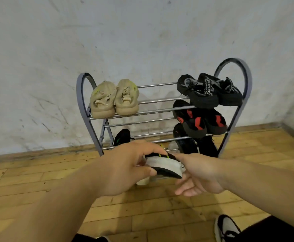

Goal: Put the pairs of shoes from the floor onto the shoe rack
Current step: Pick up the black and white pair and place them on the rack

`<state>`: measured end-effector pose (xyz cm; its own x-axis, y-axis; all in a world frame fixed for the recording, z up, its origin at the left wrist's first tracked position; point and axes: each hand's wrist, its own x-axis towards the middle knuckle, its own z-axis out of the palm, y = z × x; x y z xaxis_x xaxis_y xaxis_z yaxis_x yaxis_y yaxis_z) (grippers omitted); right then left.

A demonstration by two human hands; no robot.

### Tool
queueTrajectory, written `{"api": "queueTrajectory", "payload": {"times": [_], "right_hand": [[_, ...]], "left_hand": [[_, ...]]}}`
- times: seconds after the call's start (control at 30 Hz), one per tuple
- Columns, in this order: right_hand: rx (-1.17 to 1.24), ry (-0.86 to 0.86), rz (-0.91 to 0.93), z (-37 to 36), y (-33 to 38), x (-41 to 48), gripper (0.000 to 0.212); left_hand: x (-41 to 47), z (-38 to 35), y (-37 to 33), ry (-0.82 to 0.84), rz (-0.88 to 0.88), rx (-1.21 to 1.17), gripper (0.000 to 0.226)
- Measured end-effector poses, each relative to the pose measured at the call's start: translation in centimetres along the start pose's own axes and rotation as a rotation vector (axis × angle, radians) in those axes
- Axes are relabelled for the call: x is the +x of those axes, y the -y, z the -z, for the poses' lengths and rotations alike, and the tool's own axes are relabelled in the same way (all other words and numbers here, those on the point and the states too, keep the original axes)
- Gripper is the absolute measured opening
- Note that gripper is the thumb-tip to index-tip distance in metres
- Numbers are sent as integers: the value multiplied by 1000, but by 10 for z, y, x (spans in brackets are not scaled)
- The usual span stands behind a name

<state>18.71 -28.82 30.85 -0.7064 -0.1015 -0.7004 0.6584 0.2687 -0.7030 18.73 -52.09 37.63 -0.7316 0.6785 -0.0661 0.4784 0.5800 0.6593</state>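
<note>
My left hand [125, 166] grips a black shoe with a white sole and green marks [163, 165] in front of the lowest shelf of the metal shoe rack [160, 111]. My right hand [196, 175] touches the shoe's other end, fingers loosely spread beneath it. Its black-and-green mate [122, 137] sits on the bottom shelf at the left. A beige pair [114, 98] and a black pair [210, 90] stand on the top shelf. A black-and-red pair [200, 121] is on the middle shelf, and another black pair [193, 142] lies below it.
The rack stands against a scuffed white wall [55, 58] on a wooden floor [142, 215]. A black-and-white shoe on my own foot [227, 227] shows at the bottom right. A pale object [142, 181] sits on the floor under my left hand.
</note>
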Motion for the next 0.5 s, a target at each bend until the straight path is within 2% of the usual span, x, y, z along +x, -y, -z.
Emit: {"api": "queueTrajectory", "payload": {"times": [0.07, 0.13, 0.2, 0.37, 0.5], "right_hand": [[61, 1, 16, 5, -4, -2, 51], [173, -19, 63, 12, -6, -1, 38], [247, -50, 101, 18, -9, -1, 34], [236, -46, 125, 25, -23, 4, 50], [164, -5, 159, 28, -26, 5, 53]], "left_hand": [[2, -12, -2, -48, -16, 18, 48], [4, -24, -2, -74, -18, 3, 50], [5, -33, 1, -56, 20, -65, 53], [13, -43, 13, -102, 280, -442, 52], [21, -60, 30, 0, 502, -740, 61]]}}
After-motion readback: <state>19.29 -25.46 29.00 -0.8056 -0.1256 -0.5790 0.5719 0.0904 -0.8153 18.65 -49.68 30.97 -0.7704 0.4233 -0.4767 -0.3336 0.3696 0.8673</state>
